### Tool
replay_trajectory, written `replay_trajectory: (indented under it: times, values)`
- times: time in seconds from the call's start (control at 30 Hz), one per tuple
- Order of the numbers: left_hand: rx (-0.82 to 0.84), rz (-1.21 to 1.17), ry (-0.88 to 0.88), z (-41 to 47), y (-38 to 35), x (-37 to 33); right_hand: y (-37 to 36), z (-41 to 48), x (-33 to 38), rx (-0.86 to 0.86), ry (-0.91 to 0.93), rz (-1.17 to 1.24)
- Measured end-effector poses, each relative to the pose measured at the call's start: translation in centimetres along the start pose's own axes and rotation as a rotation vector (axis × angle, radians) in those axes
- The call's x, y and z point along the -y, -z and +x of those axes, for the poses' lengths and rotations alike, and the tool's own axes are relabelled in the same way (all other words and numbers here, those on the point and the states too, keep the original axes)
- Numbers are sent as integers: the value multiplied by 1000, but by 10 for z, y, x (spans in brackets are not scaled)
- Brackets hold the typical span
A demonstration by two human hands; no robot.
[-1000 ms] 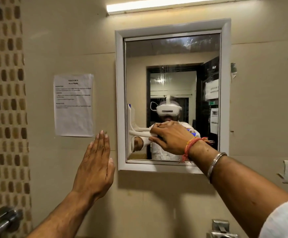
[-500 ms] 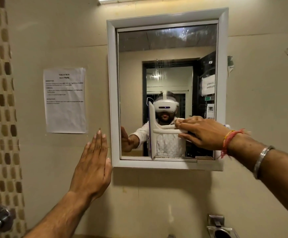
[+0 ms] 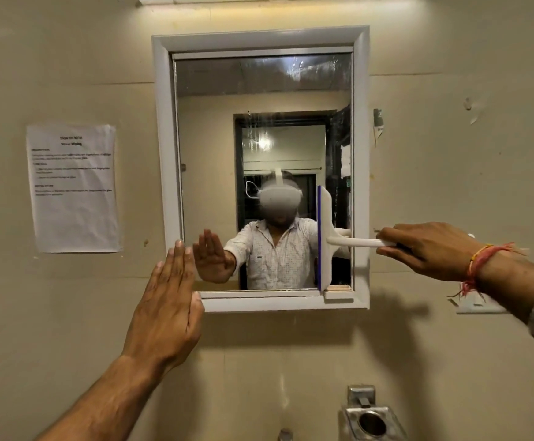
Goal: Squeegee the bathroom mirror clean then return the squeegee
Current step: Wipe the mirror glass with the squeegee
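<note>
A white-framed mirror (image 3: 206, 154) hangs on the beige wall. A white squeegee (image 3: 325, 240) with a blue blade stands upright against the glass near its lower right corner. My right hand (image 3: 427, 249) grips its handle from the right, just past the frame's right side. My left hand (image 3: 167, 310) lies flat with straight fingers on the wall and the frame's lower left corner. Water streaks show on the upper part of the glass.
A printed paper sheet (image 3: 73, 187) is taped to the wall left of the mirror. A metal holder (image 3: 370, 420) sticks out from the wall below the mirror. A white switch plate (image 3: 478, 305) sits behind my right wrist.
My right hand has pulled the squeegee across the lower glass from the left side to the right edge. My left hand has stayed flat on the wall.
</note>
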State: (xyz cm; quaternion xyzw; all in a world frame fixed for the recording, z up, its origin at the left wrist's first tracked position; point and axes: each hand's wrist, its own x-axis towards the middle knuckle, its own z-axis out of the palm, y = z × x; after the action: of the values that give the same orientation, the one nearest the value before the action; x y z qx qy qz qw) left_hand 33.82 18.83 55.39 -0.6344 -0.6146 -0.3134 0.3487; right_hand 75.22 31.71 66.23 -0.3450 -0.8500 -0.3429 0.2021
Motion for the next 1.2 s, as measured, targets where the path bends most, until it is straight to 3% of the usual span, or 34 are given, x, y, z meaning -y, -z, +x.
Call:
replay_trajectory:
  times: [0.53, 0.7, 0.87, 1.03, 1.2]
  values:
    - [-14, 3, 22, -6, 13, 9, 18, -34, -10, -128, -110, 71]
    - [-12, -22, -4, -6, 9, 1, 41, 21, 51, -191, 49, 165]
    - [-22, -41, -18, 0, 11, 2, 68, 110, 102, -227, 184, 103]
    - [-25, -14, -23, 8, 14, 9, 82, 174, 119, -162, 153, -41]
    - [-20, -42, -23, 5, 6, 13, 81, 158, 93, -122, 112, -46]
